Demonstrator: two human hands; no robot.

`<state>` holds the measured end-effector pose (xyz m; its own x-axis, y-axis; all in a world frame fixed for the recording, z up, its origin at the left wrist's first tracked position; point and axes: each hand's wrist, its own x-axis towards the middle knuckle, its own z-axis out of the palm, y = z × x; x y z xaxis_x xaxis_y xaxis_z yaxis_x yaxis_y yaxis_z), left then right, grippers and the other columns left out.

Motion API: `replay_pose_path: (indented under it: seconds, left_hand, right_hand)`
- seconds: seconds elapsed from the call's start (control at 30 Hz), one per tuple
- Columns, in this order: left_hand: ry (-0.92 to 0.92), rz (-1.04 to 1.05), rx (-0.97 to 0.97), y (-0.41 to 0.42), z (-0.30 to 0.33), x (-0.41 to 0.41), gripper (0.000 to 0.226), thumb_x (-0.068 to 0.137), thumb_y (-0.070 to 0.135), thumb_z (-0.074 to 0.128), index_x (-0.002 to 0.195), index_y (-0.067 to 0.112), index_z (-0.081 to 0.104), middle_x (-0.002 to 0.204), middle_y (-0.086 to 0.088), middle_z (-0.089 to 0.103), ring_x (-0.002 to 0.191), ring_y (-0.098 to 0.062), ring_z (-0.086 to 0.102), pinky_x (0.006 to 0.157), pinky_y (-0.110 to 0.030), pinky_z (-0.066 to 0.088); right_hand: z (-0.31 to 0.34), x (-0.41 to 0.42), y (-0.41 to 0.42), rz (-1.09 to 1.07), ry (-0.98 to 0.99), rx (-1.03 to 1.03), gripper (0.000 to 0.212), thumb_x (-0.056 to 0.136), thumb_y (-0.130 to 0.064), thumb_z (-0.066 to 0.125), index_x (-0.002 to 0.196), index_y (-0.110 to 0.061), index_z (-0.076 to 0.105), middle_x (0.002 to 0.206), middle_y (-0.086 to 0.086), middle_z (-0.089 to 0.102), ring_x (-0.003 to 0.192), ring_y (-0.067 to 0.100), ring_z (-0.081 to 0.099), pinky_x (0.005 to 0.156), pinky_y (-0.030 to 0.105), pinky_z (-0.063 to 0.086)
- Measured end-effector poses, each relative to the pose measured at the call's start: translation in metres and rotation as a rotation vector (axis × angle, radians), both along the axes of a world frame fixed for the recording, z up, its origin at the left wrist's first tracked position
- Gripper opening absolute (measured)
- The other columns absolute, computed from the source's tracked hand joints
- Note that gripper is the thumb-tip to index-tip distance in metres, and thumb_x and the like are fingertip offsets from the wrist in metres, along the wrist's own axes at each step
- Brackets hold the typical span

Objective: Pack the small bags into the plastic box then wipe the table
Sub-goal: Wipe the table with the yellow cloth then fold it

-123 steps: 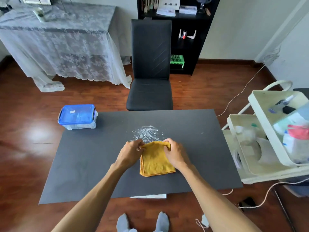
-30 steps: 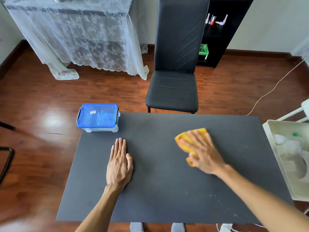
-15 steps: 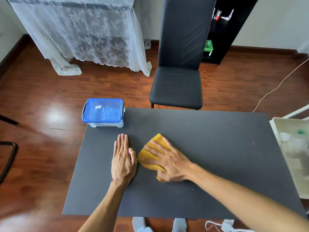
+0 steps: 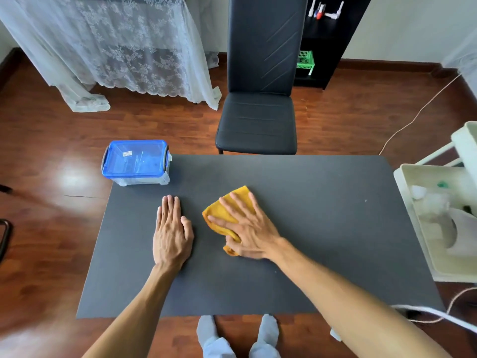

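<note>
yellow cloth (image 4: 227, 211) pressed flat under the right hand (image 4: 249, 228)
left hand (image 4: 171, 232) laid open on the dark surface (image 4: 322, 228); no grip closed; lidded plastic box (image 4: 136, 162) upper left.

One table (image 4: 322, 228) fills the middle, and on it sits one plastic box (image 4: 136, 162) with a blue lid, up at ten o'clock. One yellow cloth (image 4: 227, 206) lies near centre. Two hands are on the tabletop: the left hand (image 4: 171, 232) and, at its three o'clock, the right hand (image 4: 249, 227). One black chair (image 4: 258, 120) stands at twelve o'clock, one white cart (image 4: 438, 215) at three, and two socked feet (image 4: 237, 337) show at six.
</note>
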<state>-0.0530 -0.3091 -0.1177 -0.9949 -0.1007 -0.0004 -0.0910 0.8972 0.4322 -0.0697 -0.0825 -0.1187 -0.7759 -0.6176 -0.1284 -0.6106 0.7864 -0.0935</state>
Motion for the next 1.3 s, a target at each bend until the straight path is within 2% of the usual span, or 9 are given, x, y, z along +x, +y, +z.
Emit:
replay_pose_path:
  seconds: [0.17,0.3,0.43,0.6,0.73,0.87,1.0,1.2,1.3]
  left_hand:
    - [-0.023,-0.011,-0.017,0.012,0.003,0.025,0.064,0.092,0.027,0.017,0.149,-0.001,0.023,0.160,-0.014,0.016,0.150,-0.019,0.007,0.123,-0.037,0.007]
    - [-0.028,-0.067,-0.016,0.034,0.005,0.054,0.067,0.091,0.030,0.015,0.149,-0.002,0.025,0.160,-0.015,0.018,0.150,-0.020,0.009,0.123,-0.038,0.009]
    - [-0.029,-0.058,-0.034,0.039,0.003,0.053,0.066,0.091,0.030,0.016,0.148,-0.002,0.027,0.159,-0.017,0.020,0.150,-0.022,0.011,0.123,-0.037,0.008]
    - [-0.003,-0.067,-0.030,0.038,0.001,0.056,0.065,0.092,0.029,0.016,0.147,-0.003,0.028,0.158,-0.017,0.022,0.149,-0.021,0.012,0.123,-0.039,0.011]
    - [-0.005,-0.054,-0.028,0.041,0.001,0.059,0.066,0.092,0.029,0.015,0.147,-0.004,0.029,0.158,-0.018,0.023,0.149,-0.022,0.014,0.122,-0.043,0.014]
    - [-0.026,0.008,-0.001,0.072,0.004,0.066,0.066,0.093,0.033,0.012,0.148,0.001,0.029,0.160,-0.014,0.020,0.150,-0.022,0.009,0.123,-0.042,0.011]
    - [-0.009,-0.260,0.044,0.148,0.009,0.062,0.061,0.097,0.033,0.013,0.149,0.005,0.030,0.160,-0.008,0.021,0.150,-0.017,0.008,0.122,-0.033,0.007]
    - [-0.034,-0.384,0.094,0.218,0.012,0.055,0.063,0.096,0.034,0.009,0.150,0.007,0.027,0.160,-0.005,0.018,0.150,-0.012,0.006,0.122,-0.026,0.001]
    - [-0.017,-0.431,0.072,0.212,0.012,0.054,0.062,0.097,0.033,0.011,0.150,0.006,0.028,0.160,-0.005,0.019,0.149,-0.013,0.009,0.122,-0.027,0.002]
  right_hand:
    - [0.003,0.079,0.107,0.226,0.025,0.065,0.078,0.082,-0.048,0.049,0.152,-0.052,0.016,0.168,-0.002,0.004,0.154,0.028,-0.001,0.119,0.062,0.004]
    - [0.015,0.070,0.215,-0.101,0.014,0.106,0.076,0.086,-0.047,0.049,0.153,-0.050,0.013,0.167,-0.001,0.010,0.153,0.029,0.007,0.118,0.063,0.010]
    - [0.018,0.037,0.156,-0.416,0.016,0.047,0.069,0.088,-0.050,0.041,0.152,-0.049,0.017,0.165,0.005,0.017,0.152,0.034,0.009,0.114,0.067,0.013]
    - [0.002,0.061,0.066,-0.054,0.017,-0.034,0.070,0.084,-0.048,0.046,0.150,-0.049,0.026,0.166,0.006,0.015,0.153,0.035,0.005,0.116,0.069,0.005]
    - [-0.001,0.125,0.137,0.176,0.026,-0.002,0.076,0.081,-0.047,0.051,0.151,-0.052,0.021,0.167,-0.001,0.010,0.153,0.030,0.004,0.118,0.065,0.010]
    - [0.013,0.106,0.250,-0.062,0.044,0.092,0.077,0.083,-0.049,0.051,0.152,-0.052,0.016,0.167,-0.004,0.009,0.153,0.027,0.007,0.119,0.062,0.012]
    - [0.020,0.068,0.227,-0.304,-0.001,0.053,0.071,0.089,-0.053,0.044,0.153,-0.050,0.015,0.167,0.002,0.011,0.153,0.031,0.005,0.114,0.067,0.015]
    - [0.000,0.150,0.250,0.051,0.024,0.071,0.067,0.089,-0.054,0.045,0.151,-0.052,0.019,0.168,-0.001,0.005,0.154,0.030,0.003,0.120,0.062,0.002]
    - [0.007,0.157,0.327,-0.145,0.018,0.101,0.067,0.092,-0.055,0.043,0.153,-0.050,0.017,0.167,-0.003,0.006,0.154,0.029,0.006,0.121,0.058,0.003]
